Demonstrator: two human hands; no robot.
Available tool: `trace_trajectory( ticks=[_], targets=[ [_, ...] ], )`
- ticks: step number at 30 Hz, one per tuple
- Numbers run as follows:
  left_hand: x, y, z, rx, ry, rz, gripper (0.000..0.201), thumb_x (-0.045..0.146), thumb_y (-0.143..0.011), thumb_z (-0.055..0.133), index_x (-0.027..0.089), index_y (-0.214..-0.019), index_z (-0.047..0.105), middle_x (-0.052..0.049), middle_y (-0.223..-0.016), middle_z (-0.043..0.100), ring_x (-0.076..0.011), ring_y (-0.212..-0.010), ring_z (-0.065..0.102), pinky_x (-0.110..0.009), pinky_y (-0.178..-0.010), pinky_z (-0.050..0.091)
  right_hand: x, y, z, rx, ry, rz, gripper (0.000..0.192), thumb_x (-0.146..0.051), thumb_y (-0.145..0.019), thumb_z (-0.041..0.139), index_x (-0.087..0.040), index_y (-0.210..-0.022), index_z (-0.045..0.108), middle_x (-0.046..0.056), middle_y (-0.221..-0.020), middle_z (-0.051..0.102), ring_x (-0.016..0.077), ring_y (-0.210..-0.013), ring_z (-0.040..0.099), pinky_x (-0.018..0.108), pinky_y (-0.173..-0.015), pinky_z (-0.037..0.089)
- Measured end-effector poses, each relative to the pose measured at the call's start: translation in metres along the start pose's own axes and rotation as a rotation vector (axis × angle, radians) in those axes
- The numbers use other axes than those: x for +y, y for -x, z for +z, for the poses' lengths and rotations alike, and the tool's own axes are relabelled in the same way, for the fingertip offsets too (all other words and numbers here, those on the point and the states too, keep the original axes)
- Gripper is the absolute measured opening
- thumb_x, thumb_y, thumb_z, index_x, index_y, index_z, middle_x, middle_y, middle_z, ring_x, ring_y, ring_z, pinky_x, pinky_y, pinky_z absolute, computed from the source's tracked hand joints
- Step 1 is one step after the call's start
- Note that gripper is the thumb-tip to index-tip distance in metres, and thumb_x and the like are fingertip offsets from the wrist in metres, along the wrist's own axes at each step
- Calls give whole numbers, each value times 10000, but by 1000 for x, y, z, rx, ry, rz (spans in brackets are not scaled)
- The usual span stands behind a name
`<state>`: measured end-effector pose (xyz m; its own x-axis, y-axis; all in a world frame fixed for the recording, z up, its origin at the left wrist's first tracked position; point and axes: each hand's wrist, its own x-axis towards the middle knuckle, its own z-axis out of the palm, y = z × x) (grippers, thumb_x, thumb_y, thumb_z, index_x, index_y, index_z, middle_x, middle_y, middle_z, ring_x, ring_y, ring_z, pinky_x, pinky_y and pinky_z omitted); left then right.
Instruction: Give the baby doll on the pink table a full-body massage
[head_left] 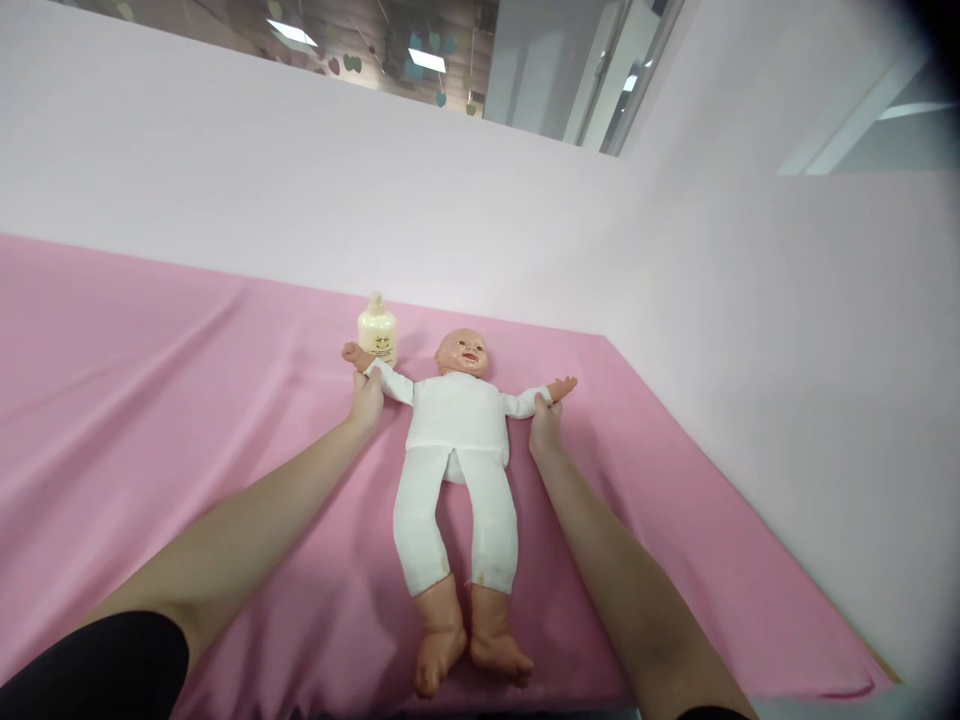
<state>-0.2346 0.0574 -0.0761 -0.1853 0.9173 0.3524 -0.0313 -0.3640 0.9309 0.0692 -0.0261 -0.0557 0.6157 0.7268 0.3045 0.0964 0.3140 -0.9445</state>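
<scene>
Plastic doll in soft white cotton is laid flat mid-bench, pink cloth wrinkled. Each sleeve is pinched by closed fingers: left hand, right hand. Rounded cream bottle by the far edge.

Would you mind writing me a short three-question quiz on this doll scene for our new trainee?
1. True or false: the doll lies face up on the pink cloth.
2. Which part of the doll does the left hand grip?
A. a foot
B. the wrist of a sleeve
C. the head
3. Fill in: the cream bottle stands upright just beyond the doll's ____ on the left of the picture.

Key
1. True.
2. B; the right hand holds the other wrist, so both of the doll's arms are spread out to the sides.
3. Hand.
</scene>
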Motion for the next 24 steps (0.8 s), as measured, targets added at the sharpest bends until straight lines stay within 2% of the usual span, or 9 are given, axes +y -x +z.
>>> trace_trajectory(
  ticks=[3, 5, 9, 13, 15, 17, 19, 22, 24],
  targets=[
    [3, 1, 1, 90, 14, -88, 187, 414, -905, 456, 288, -1038, 416, -54, -1110, 603, -204, -1132, 554, -423, -951, 470, 0, 0, -1, -21, 4, -15, 685, -293, -785, 453, -185, -1416, 209, 102, -1528, 211, 200, -1382, 299, 429, -1122, 294],
    [11, 5, 5, 57, 1, -61, 234, 412, -888, 488, 288, -1077, 426, -52, -1140, 595, -194, -1124, 557, -398, -951, 472, -4, 3, 1, -86, 32, -86, 670, -292, -787, 471, -207, -1411, 244, 88, -1512, 264, 207, -1368, 323, 440, -1112, 305],
    [28, 17, 14, -147, -104, 126, 412, 414, -889, 474, 247, -1259, 409, -93, -1243, 548, -212, -1163, 523, -389, -1004, 425, -10, 14, 6, -283, 148, -196, 572, -290, -814, 485, -195, -1366, 366, 99, -1380, 469, 223, -1236, 477, 445, -1059, 367],
    [38, 27, 18, -450, -409, 328, 464, 355, -892, 461, 204, -1329, 421, -109, -1304, 505, -258, -1242, 435, -451, -1087, 311, -13, 22, 11, -464, 383, -407, 497, -164, -796, 448, -212, -1288, 495, 76, -1287, 539, 219, -1224, 457, 441, -1098, 308],
    [42, 29, 19, -538, -536, 366, 456, 322, -890, 455, 202, -1330, 441, -103, -1288, 517, -270, -1236, 427, -474, -1087, 298, -14, 23, 11, -510, 444, -479, 499, -121, -782, 426, -219, -1260, 527, 74, -1260, 548, 218, -1214, 454, 439, -1100, 304],
    [45, 31, 19, -538, -556, 371, 457, 307, -896, 438, 207, -1342, 428, -98, -1294, 514, -270, -1236, 425, -481, -1085, 298, -15, 23, 11, -492, 430, -472, 482, -130, -796, 423, -217, -1261, 520, 81, -1258, 544, 217, -1207, 461, 435, -1090, 320],
    [46, 31, 19, -484, -474, 365, 468, 312, -905, 425, 198, -1357, 391, -104, -1330, 487, -264, -1258, 410, -473, -1093, 290, -15, 23, 10, -440, 365, -414, 460, -182, -822, 447, -211, -1280, 487, 90, -1275, 535, 219, -1211, 467, 435, -1081, 333],
    [43, 29, 19, -347, -298, 306, 460, 326, -906, 430, 189, -1340, 366, -117, -1358, 456, -247, -1295, 384, -440, -1112, 274, -14, 22, 9, -347, 250, -286, 490, -271, -830, 492, -209, -1311, 421, 103, -1315, 515, 222, -1213, 480, 440, -1060, 357],
    [37, 25, 18, -225, -195, 209, 425, 342, -898, 450, 210, -1294, 372, -114, -1324, 477, -233, -1276, 415, -421, -1096, 306, -13, 19, 7, -271, 192, -208, 534, -302, -814, 511, -198, -1322, 387, 118, -1332, 498, 230, -1210, 488, 455, -1046, 367]
  ],
)
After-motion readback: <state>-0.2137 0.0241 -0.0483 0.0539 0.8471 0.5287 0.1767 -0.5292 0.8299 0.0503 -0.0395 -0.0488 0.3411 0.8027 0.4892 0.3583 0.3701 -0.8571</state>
